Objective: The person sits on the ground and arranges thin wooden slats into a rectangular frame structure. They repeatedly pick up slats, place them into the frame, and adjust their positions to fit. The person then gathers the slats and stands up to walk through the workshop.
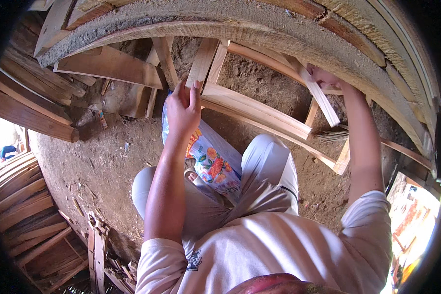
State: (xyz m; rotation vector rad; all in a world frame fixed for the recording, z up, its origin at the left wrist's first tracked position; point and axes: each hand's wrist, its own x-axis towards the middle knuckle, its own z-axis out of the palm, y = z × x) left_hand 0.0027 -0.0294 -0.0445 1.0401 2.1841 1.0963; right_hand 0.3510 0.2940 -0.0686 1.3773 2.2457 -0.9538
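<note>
My left hand [183, 105] has its thumb and fingers closed at the near end of a flat wooden strip [202, 61] that runs away toward the bench. My right hand [326, 77] is partly hidden beneath the bench edge. Its fingers close around a loose, pale wooden strip [323, 105] that slants down over a wooden frame [259, 110]. The frame, made of long rails and short crosspieces, lies low between my arms and the bench. A flowered plastic bag [213, 164] sits below my left hand, between my legs.
A thick curved wooden bench edge [196, 30] spans the far side. Boards [110, 68] and planks [32, 100] lie at the far left. Stacked wood [22, 196] stands at the left. Shavings and scraps dot the dirt floor [83, 161].
</note>
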